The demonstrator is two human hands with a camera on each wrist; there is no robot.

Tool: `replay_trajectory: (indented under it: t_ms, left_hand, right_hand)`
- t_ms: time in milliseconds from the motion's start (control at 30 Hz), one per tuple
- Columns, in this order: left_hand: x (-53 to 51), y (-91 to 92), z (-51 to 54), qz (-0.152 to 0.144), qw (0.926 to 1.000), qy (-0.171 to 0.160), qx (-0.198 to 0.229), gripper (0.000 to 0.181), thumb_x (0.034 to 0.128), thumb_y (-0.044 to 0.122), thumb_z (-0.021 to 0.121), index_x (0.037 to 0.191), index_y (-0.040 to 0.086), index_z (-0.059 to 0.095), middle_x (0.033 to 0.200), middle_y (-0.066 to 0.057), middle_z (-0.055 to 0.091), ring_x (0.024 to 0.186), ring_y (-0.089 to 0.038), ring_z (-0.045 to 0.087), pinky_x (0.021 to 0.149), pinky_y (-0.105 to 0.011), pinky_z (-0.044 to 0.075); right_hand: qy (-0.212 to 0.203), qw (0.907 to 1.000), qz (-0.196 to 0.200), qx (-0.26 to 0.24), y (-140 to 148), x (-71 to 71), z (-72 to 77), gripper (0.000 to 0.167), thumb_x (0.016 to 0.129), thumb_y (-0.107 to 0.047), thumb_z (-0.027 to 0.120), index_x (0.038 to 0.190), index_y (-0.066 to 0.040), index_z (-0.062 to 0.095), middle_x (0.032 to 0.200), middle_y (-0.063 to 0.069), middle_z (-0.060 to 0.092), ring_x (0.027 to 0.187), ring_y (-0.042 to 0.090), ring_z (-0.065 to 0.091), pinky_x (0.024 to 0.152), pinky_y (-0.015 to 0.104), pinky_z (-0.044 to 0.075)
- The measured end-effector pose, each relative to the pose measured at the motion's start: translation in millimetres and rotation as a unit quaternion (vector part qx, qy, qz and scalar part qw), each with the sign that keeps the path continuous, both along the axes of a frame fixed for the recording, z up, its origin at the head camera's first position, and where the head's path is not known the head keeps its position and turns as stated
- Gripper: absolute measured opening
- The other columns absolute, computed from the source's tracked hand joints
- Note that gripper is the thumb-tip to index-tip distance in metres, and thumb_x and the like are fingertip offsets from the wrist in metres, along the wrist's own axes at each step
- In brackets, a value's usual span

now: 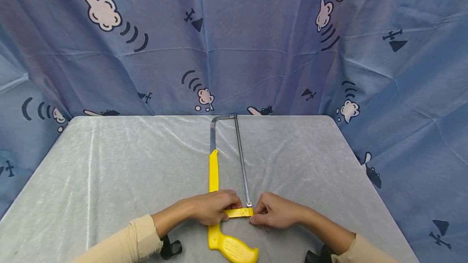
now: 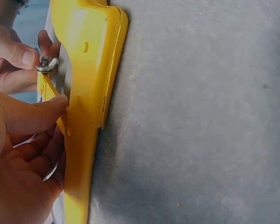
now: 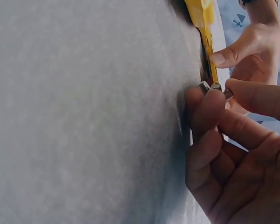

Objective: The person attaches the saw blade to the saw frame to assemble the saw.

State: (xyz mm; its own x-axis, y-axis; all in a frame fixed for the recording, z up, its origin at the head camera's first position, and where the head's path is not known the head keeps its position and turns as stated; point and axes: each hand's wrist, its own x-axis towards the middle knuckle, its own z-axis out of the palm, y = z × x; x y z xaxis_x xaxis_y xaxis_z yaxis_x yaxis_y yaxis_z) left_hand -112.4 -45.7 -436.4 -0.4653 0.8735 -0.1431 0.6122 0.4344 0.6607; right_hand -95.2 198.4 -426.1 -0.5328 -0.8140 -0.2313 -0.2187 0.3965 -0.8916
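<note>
A hacksaw [image 1: 213, 171] with a yellow frame and handle lies on the table, its grip toward me. The grey blade [image 1: 241, 157] runs along the right side, its toothed strip joined to the far and near ends of the frame. My left hand [image 1: 215, 206] pinches the short yellow crossbar [image 1: 237, 213] between thumb and fingers. At the crossbar's right end, my right hand [image 1: 277, 211] holds a metal wing nut between thumb and fingertips. That wing nut [image 2: 49, 66] sits on a threaded stud in the left wrist view; fingers partly cover it in the right wrist view.
A grey velvety cloth covers the table [image 1: 139, 165]. Behind it and at both sides hangs a blue patterned curtain [image 1: 256, 39]. Dark straps [image 1: 171, 248] are on my wrists, below the beige sleeves [image 1: 135, 234].
</note>
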Motion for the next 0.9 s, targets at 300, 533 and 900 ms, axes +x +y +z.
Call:
replay_trajectory:
  t_ms: [300,533,900]
  left_hand:
    - [-0.4,0.1,-1.1,-0.004,1.0000,0.007,0.003,0.033,0.0840,-0.009,0.065,0.110,0.012,0.066,0.093,0.009,0.054,0.085,-0.003,0.050,0.076,-0.014,0.044]
    - [-0.3,0.7,-2.8,-0.003,1.0000,0.007,0.006,0.035,0.0835,-0.009,0.065,0.112,0.011,0.065,0.095,0.009,0.055,0.086,-0.002,0.051,0.078,-0.013,0.044]
    - [1.4,0.1,-1.1,0.000,0.9998,0.016,0.012,0.036,0.0816,-0.010,0.065,0.111,0.010,0.068,0.095,0.008,0.056,0.085,-0.003,0.051,0.078,-0.014,0.044]
  right_hand:
    - [-0.011,0.9998,0.011,-0.016,1.6,-2.2,-1.1,0.037,0.096,-0.009,0.062,0.062,0.006,0.063,0.047,0.006,0.052,0.040,-0.006,0.040,0.038,0.014,0.027]
    - [-0.014,0.9995,0.017,-0.024,3.8,-2.9,-2.9,0.034,0.096,-0.008,0.061,0.066,0.006,0.065,0.049,0.016,0.054,0.040,-0.006,0.040,0.038,0.014,0.027]
    - [-0.016,0.9991,-0.003,0.040,2.9,-4.4,-2.0,0.032,0.095,-0.015,0.064,0.069,0.003,0.065,0.054,-0.013,0.049,0.046,-0.003,0.038,0.044,0.016,0.028]
